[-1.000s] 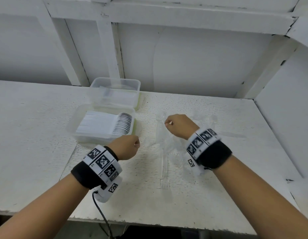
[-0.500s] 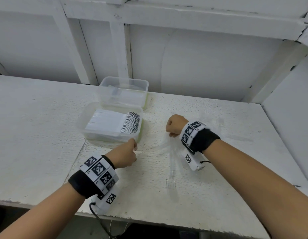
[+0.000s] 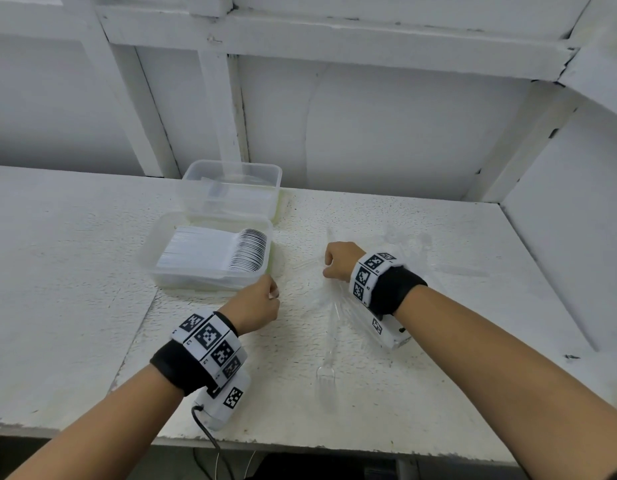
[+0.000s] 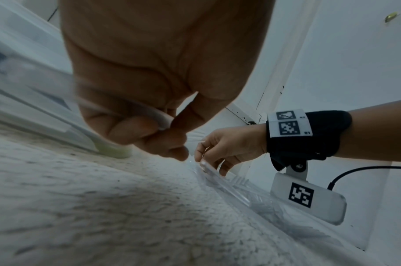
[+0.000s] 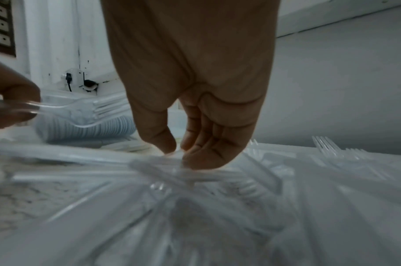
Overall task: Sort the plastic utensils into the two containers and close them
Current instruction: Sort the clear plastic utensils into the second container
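Head view: Two clear containers stand on the white table [image 3: 75, 271], left of centre. The near container [image 3: 210, 254] holds a packed row of white spoons [image 3: 227, 252]; the far container [image 3: 231, 188] touches its far side, and its contents cannot be made out. The left hand [image 3: 255, 306] sits just beside the near container's right near corner, fingers curled. The right hand [image 3: 340, 261] is further right, fingers curled down onto a pile of clear forks [image 3: 338, 306] that spreads under and beyond the wrist. One clear single fork [image 3: 326, 370] lies apart, near the table's front edge, tines toward the viewer.

Left wrist view: The left hand [image 4: 149, 90] pinches the handle of a clear held fork [image 4: 147, 112] between thumb and fingers. The container wall [image 4: 35, 100] is close on the left. To the right, the right hand [image 4: 227, 147] has its fingertips [image 4: 203, 162] on the fork pile [image 4: 252, 194].

Right wrist view: The right hand [image 5: 190, 90] presses thumb and fingers together on a handle at the top of the fork pile [image 5: 195, 207]; the frame is blurred there. At far left, the left hand [image 5: 10, 106] pinches the held fork [image 5: 81, 111], tines pointing right, in front of the spoons [image 5: 85, 131].
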`<state>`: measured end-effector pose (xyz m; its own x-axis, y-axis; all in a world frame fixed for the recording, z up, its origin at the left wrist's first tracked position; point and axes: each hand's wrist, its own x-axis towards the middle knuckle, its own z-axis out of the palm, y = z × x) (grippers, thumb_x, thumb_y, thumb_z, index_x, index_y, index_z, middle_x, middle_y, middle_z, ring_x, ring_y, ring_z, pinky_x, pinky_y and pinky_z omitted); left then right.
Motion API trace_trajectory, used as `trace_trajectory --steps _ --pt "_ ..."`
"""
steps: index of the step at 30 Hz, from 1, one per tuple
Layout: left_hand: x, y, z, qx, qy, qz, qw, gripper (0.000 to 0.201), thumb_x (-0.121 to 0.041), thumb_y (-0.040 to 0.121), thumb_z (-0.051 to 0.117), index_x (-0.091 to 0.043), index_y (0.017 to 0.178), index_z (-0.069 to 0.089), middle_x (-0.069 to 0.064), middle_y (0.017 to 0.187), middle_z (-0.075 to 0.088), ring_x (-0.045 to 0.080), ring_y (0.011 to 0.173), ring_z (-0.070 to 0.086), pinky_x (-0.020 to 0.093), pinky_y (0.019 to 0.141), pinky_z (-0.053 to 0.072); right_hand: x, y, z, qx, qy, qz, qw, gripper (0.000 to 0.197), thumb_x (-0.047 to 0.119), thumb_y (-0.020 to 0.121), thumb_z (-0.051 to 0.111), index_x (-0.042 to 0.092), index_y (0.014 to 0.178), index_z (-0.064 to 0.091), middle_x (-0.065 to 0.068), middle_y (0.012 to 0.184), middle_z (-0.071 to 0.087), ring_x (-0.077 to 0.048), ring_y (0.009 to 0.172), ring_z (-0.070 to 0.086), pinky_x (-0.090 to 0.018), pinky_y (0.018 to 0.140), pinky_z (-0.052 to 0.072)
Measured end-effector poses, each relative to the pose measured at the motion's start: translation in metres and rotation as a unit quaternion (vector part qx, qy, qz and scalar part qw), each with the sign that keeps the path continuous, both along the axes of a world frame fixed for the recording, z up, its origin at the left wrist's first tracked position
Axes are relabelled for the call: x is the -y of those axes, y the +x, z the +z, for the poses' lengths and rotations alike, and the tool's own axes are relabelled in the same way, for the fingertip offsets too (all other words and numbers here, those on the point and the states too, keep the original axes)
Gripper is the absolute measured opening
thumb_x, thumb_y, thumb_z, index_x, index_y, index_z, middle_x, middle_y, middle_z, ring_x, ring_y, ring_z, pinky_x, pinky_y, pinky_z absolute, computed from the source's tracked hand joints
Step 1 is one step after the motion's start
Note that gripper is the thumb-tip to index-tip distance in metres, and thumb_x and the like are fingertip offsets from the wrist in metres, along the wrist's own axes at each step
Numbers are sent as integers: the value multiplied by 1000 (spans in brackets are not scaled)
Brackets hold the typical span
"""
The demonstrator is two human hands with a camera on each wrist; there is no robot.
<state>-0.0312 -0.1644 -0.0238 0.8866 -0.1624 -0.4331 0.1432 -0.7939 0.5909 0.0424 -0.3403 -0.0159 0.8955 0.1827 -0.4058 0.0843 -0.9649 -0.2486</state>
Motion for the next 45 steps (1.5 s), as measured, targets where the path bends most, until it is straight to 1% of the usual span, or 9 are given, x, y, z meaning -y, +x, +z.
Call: trace_trajectory --steps 3,5,7,10,15,20,27,36,45 --pt "-1 -1 -2 4 -10 8 1000 13 -12 92 38 -15 104 42 -2 79 59 9 65 49 26 62 40 -1 -2 -2 7 26 -51 998 20 10 89 54 3 107 50 -1 74 47 -15 69 46 -18 51 30" --pt "-1 -2 -3 11 -17 13 1000 13 -14 93 39 -15 105 42 -1 81 60 12 67 50 26 63 40 0 -3 -3 7 57 -63 996 41 11 89 54 1 127 43 -10 102 59 -21 89 53 -21 61 39" --pt "0 -2 -3 25 -25 22 999 15 -15 94 39 -13 107 45 3 88 58 17 75 50 27 69 40 1 -3 -3 27 100 -87 991 38 12 89 56 1 124 51 -12 121 58 -24 108 55 -27 84 45" --pt "3 0 -4 59 -48 38 996 20 -18 96 39 -6 104 52 7 89 57 20 78 50 32 75 43 6 0 -2 68 213 -150 963 27 13 90 55 -7 105 64 -13 94 64 -24 88 60 -38 90 50" --pt "19 12 -4 116 -98 75 986 14 -19 94 44 -9 90 54 -2 73 52 20 75 51 32 73 44 20 -1 17 115 475 -314 814 14 11 96 43 7 104 53 -5 82 62 -20 82 63 -34 76 55" --pt "43 28 2 130 -129 101 978 19 -20 92 49 -6 92 61 -5 66 51 20 73 50 30 73 43 42 -8 30 235 558 -392 693 12 9 99 33 15 100 44 -4 74 57 -17 66 64 -31 64 57" --pt "91 43 -4 81 -30 -52 995 24 -31 90 56 -11 99 66 6 100 64 20 90 58 25 72 42 63 -19 17 174 429 -366 807 19 11 95 35 16 102 52 -4 72 51 -12 51 40 -22 42 33" --pt "94 49 -6 6 17 -89 996 35 -17 85 59 -15 55 41 -1 58 42 11 53 38 20 50 30 74 -27 5 112 402 -364 833 22 10 94 35 13 103 55 -5 72 53 -14 53 39 -22 44 31" --pt "40 45 25 -77 -74 -59 993 10 -8 92 45 -6 89 54 1 65 63 13 52 49 19 44 39 69 -12 8 50 298 -287 909 17 24 93 50 12 104 55 -1 85 50 -13 59 41 -22 47 33"
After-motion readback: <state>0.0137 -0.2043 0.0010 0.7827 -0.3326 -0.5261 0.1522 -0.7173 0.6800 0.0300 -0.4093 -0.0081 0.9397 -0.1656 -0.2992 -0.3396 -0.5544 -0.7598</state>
